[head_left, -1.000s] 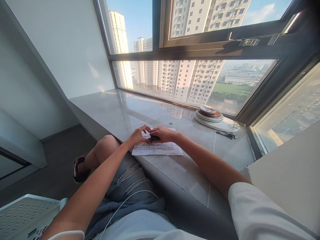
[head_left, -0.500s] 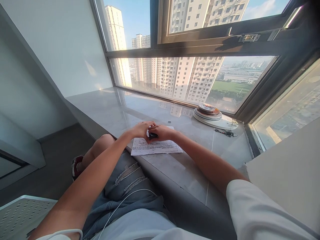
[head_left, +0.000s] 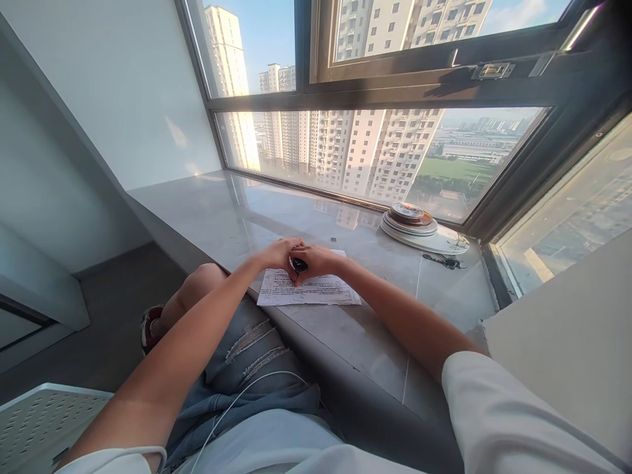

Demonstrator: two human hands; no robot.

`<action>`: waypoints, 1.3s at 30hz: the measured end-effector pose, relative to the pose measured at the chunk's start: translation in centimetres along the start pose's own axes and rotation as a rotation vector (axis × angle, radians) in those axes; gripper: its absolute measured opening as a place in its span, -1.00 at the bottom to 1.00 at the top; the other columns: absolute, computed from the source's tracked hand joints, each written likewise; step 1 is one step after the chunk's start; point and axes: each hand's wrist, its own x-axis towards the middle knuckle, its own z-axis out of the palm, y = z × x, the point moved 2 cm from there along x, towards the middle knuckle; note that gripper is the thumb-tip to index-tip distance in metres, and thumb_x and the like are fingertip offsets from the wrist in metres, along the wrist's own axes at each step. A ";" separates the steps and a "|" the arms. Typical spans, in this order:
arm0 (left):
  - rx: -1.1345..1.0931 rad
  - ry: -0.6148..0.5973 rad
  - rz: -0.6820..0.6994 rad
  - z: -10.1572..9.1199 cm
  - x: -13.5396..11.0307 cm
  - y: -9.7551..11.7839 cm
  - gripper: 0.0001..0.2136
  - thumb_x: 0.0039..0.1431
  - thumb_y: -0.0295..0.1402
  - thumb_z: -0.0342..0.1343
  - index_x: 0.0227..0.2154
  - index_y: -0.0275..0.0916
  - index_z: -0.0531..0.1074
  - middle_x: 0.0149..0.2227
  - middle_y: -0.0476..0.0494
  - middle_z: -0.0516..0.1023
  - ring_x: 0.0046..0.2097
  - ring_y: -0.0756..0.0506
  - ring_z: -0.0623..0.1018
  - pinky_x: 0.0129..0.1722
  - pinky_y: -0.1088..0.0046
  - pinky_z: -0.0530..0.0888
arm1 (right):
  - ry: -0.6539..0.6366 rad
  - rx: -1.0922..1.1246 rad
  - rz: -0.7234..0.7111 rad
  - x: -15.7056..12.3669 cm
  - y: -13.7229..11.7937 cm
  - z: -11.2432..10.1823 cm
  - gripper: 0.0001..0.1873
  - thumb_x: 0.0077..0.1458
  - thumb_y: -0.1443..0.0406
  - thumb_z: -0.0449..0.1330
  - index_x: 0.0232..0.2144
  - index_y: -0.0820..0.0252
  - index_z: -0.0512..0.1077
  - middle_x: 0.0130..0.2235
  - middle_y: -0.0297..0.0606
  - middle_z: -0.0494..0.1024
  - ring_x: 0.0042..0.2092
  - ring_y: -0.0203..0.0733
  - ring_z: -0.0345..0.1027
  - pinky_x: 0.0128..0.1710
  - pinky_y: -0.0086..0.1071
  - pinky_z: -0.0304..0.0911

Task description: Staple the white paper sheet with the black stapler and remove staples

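Note:
My left hand (head_left: 277, 255) and my right hand (head_left: 316, 260) meet above a printed sheet of paper (head_left: 309, 289) that lies near the front edge of the grey stone window ledge (head_left: 232, 217). Both hands pinch a small black object (head_left: 299, 264) between their fingertips, just over the sheet's top edge. Their fingers are curled closed around it, and I cannot make out what the object is.
A stack of round plates (head_left: 411, 222) sits on a white disc (head_left: 447, 243) at the ledge's far right, with a small dark cord-like item (head_left: 447, 261) beside it. A white perforated shelf (head_left: 34, 421) is at lower left. A white cable (head_left: 237, 401) runs over my lap.
My left hand has drawn in from the paper to join the right hand on the small black object. The view has shifted slightly.

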 end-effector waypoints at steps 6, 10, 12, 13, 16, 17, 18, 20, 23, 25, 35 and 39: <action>0.219 0.075 -0.172 2.2 -2.8 -3.2 -0.40 0.20 0.06 0.16 0.25 -0.06 0.36 0.31 -0.17 0.39 0.33 -0.32 0.33 0.28 0.11 0.29 | 0.020 -0.068 0.149 -0.2 -0.4 -0.3 -0.44 0.06 -0.14 0.34 -0.13 0.16 0.48 -0.23 -0.21 0.59 -0.34 -0.18 0.33 -0.40 -0.39 -0.04; 0.284 0.083 -0.257 3.4 -3.6 -4.2 -0.45 0.40 0.01 -0.12 0.34 -0.09 0.23 0.41 -0.21 0.22 0.41 -0.31 0.19 0.35 0.02 0.18 | -0.005 -0.105 0.219 -0.7 0.0 -1.3 -0.50 0.10 -0.16 0.28 -0.31 0.15 0.45 -0.39 -0.30 0.52 -0.41 -0.25 0.23 -0.42 -0.39 -0.09; 0.271 0.136 -0.284 3.4 -3.7 -4.3 -0.48 0.38 -0.05 -0.08 0.31 -0.14 0.26 0.37 -0.25 0.27 0.37 -0.33 0.24 0.33 0.01 0.21 | -0.046 -0.085 0.253 -1.5 0.9 -2.4 -0.51 0.08 -0.15 0.28 -0.38 0.15 0.43 -0.43 -0.33 0.47 -0.43 -0.27 0.20 -0.42 -0.39 -0.09; 0.253 0.169 -0.285 3.3 -3.7 -4.3 -0.50 0.36 -0.08 -0.04 0.28 -0.16 0.29 0.32 -0.27 0.32 0.33 -0.33 0.29 0.31 0.03 0.24 | -0.068 -0.065 0.265 -2.1 1.6 -3.1 -0.51 0.06 -0.15 0.29 -0.40 0.15 0.42 -0.45 -0.35 0.46 -0.43 -0.28 0.19 -0.42 -0.40 -0.08; 0.172 0.244 -0.258 2.8 -4.1 -4.3 -0.54 0.28 -0.18 0.07 0.20 -0.18 0.34 0.16 -0.26 0.44 0.21 -0.30 0.40 0.24 0.09 0.33 | -0.109 0.005 0.305 -4.6 4.3 -5.4 -0.48 0.03 -0.16 0.29 -0.48 0.16 0.36 -0.50 -0.40 0.39 -0.44 -0.31 0.14 -0.41 -0.40 -0.06; 0.144 0.254 -0.245 2.7 -4.2 -4.4 -0.54 0.26 -0.20 0.10 0.19 -0.18 0.35 0.14 -0.25 0.44 0.20 -0.30 0.41 0.24 0.10 0.34 | -0.105 0.024 0.332 -5.6 5.4 -6.1 -0.47 0.03 -0.16 0.27 -0.49 0.16 0.34 -0.51 -0.42 0.36 -0.44 -0.31 0.13 -0.40 -0.39 -0.05; 0.119 0.259 -0.232 2.6 -4.3 -4.4 -0.54 0.24 -0.22 0.10 0.18 -0.19 0.36 0.13 -0.25 0.45 0.20 -0.29 0.40 0.24 0.11 0.34 | -0.086 0.034 0.356 -6.6 6.4 -6.7 -0.46 0.05 -0.17 0.25 -0.51 0.16 0.32 -0.53 -0.43 0.32 -0.44 -0.31 0.11 -0.39 -0.39 -0.04; 0.073 0.269 -0.213 2.4 -4.4 -4.4 -0.56 0.23 -0.24 0.10 0.16 -0.19 0.37 0.13 -0.24 0.45 0.20 -0.29 0.40 0.24 0.11 0.34 | -0.063 0.051 0.403 -8.6 8.2 -7.6 -0.44 0.05 -0.19 0.23 -0.53 0.16 0.29 -0.54 -0.44 0.27 -0.44 -0.32 0.08 -0.39 -0.39 -0.02; 0.020 0.306 -0.204 2.3 -4.4 -4.5 -0.59 0.24 -0.24 0.09 0.14 -0.19 0.37 0.12 -0.24 0.45 0.19 -0.28 0.40 0.22 0.13 0.36 | -0.103 0.078 0.466 -10.6 9.7 -7.5 -0.40 0.03 -0.23 0.22 -0.54 0.16 0.29 -0.54 -0.45 0.25 -0.44 -0.31 0.07 -0.38 -0.38 0.01; 0.002 0.317 -0.200 2.4 -4.4 -4.7 -0.59 0.25 -0.23 0.09 0.14 -0.19 0.37 0.11 -0.24 0.45 0.18 -0.27 0.40 0.20 0.13 0.37 | -0.138 0.114 0.486 -10.9 9.9 -7.0 -0.39 0.02 -0.25 0.21 -0.53 0.16 0.32 -0.54 -0.44 0.25 -0.43 -0.31 0.09 -0.37 -0.38 0.03; 0.024 0.243 -0.227 2.5 -4.5 -4.9 -0.47 0.23 -0.09 0.13 0.21 -0.19 0.40 0.17 -0.29 0.41 0.20 -0.34 0.40 0.19 0.09 0.38 | -0.102 0.249 0.649 -7.8 8.9 -5.3 -0.17 0.28 -0.30 -0.27 -0.34 0.20 0.47 -0.36 -0.20 0.50 -0.37 -0.18 0.32 -0.32 -0.32 0.22; 0.015 0.240 -0.226 2.3 -4.6 -4.4 -0.46 0.23 -0.05 0.13 0.22 -0.16 0.41 0.19 -0.28 0.40 0.21 -0.34 0.40 0.19 0.08 0.38 | -0.181 -0.079 0.674 -6.8 7.3 -4.5 -0.38 0.40 -0.06 -0.27 -0.28 0.13 0.46 -0.16 -0.12 0.59 -0.15 -0.05 0.43 -0.17 -0.28 0.29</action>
